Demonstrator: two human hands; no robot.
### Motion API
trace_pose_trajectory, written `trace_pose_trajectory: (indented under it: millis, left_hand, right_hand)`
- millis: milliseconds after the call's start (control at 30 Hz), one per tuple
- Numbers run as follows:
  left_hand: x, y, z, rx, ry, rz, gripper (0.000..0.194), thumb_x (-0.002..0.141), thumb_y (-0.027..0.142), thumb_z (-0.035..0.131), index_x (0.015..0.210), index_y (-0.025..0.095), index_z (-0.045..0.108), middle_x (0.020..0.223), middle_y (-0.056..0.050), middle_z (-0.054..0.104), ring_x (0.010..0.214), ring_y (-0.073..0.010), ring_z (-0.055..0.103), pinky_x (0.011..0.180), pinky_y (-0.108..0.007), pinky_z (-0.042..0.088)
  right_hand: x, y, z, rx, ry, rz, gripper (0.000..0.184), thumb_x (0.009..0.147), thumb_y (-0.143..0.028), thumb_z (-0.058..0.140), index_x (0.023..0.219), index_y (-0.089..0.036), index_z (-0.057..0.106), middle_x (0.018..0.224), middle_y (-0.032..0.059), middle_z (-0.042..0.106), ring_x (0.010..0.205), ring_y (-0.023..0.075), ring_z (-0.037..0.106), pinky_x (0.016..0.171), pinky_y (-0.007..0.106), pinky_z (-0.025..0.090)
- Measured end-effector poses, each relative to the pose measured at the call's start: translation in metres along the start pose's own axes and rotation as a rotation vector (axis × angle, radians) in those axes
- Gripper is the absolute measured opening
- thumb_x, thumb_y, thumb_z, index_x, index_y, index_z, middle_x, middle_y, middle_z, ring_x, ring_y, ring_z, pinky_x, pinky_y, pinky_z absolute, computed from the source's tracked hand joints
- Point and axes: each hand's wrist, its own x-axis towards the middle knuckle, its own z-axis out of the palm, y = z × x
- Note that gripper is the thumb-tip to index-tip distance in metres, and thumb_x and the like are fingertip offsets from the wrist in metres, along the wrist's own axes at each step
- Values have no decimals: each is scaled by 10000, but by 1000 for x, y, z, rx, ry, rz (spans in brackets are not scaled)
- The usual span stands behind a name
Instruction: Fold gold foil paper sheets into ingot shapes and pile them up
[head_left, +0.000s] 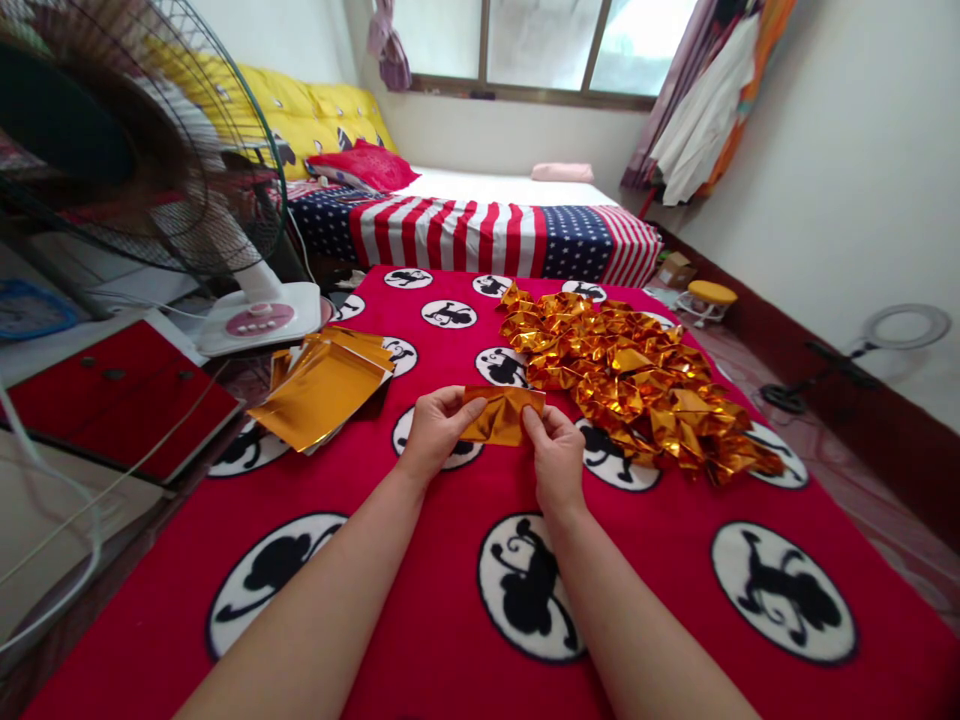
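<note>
Between my two hands is a strip of shiny gold foil paper (501, 418), folded into a narrow rectangle and held just above the red cloth. My left hand (439, 430) pinches its left end, thumb in front. At the right end my right hand (556, 448) grips it the same way. A stack of flat gold foil sheets (322, 392) lies to the left of my left hand. To the right spreads a large heap of folded gold foil pieces (622, 365), crumpled-looking and overlapping.
The red cloth (420, 620) with black figures in white circles covers the surface. An electric fan (262, 318) stands at the left by a red panel (112, 400). Beyond is a bed (480, 235); a yellow stool (711, 293) and ring light (904, 326) stand at the right.
</note>
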Motion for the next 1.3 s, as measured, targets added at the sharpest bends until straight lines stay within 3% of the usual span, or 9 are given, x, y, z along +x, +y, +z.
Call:
trace_pose_trajectory:
  millis: [233, 333, 467, 667, 800, 967, 1133, 1233, 1300]
  left_hand:
    - [-1, 0, 2, 67, -17, 27, 361, 714, 330, 756, 1015, 158, 657, 856, -44, 754, 759, -185, 718, 695, -281, 582]
    - [-1, -1, 2, 215, 14, 56, 293, 770, 317, 681, 1016, 158, 673, 784, -38, 741, 683, -168, 698, 600, -238, 541]
    - [1, -2, -2, 438, 125, 137, 169, 760, 296, 666, 828, 154, 727, 732, -40, 729, 619, -145, 647, 557, -218, 477]
    - [3, -6, -8, 711, 189, 231, 94, 737, 215, 671, 804, 183, 728, 695, -14, 691, 541, -126, 563, 543, -241, 437]
    - [1, -2, -8, 979, 126, 330, 113, 723, 117, 643, 735, 196, 723, 787, -43, 656, 741, -185, 596, 690, -302, 472]
    - [-2, 6, -3, 1063, -52, 430, 189, 719, 50, 585, 709, 199, 701, 815, -56, 619, 836, -212, 556, 757, -328, 464]
    - [2, -5, -3, 1065, -238, 331, 161, 746, 95, 554, 810, 180, 674, 861, -77, 617, 818, -218, 568, 744, -333, 479]
    - [4, -10, -10, 1104, -269, 326, 292, 710, 130, 606, 992, 188, 652, 984, -89, 616, 923, -246, 561, 873, -382, 470]
    - [5, -5, -16, 1110, -369, 319, 346, 695, 180, 655, 1040, 197, 633, 1008, -78, 606, 940, -246, 553, 906, -394, 459]
  right_hand:
    - [4, 6, -3, -26, 79, -18, 328, 795, -393, 669, 1044, -192, 595, 873, 46, 712, 764, 194, 678, 712, 328, 552]
    - [6, 6, -6, -131, 77, -35, 257, 795, -377, 656, 958, -181, 625, 830, 43, 701, 739, 188, 657, 703, 315, 534]
    - [7, 6, -10, -285, 50, -67, 223, 820, -396, 609, 824, -177, 650, 772, 36, 695, 710, 186, 632, 649, 286, 497]
    - [7, 5, -15, -780, 13, -185, 150, 821, -325, 593, 852, -207, 681, 729, 33, 685, 637, 190, 594, 632, 303, 445]
    - [3, -2, -12, -1090, 11, -367, 288, 773, -187, 590, 1047, -205, 676, 967, 100, 674, 892, 264, 594, 793, 387, 464]
    - [-6, -7, 2, -869, -138, -546, 444, 850, -65, 414, 1217, -219, 611, 1318, 103, 565, 1276, 240, 473, 1098, 444, 358]
    - [-22, 5, 18, -736, -490, -387, 757, 938, -382, 499, 1561, -197, 112, 1605, 130, 218, 1489, 251, 177, 1185, 479, 249]
    - [-26, 10, 21, -824, -544, -316, 872, 921, -546, 482, 1567, -153, 50, 1625, 152, 104, 1504, 276, 67, 1200, 512, 173]
    - [-26, 9, 20, -927, -565, -266, 896, 914, -595, 454, 1564, -114, 67, 1623, 162, 76, 1504, 274, 44, 1203, 503, 160]
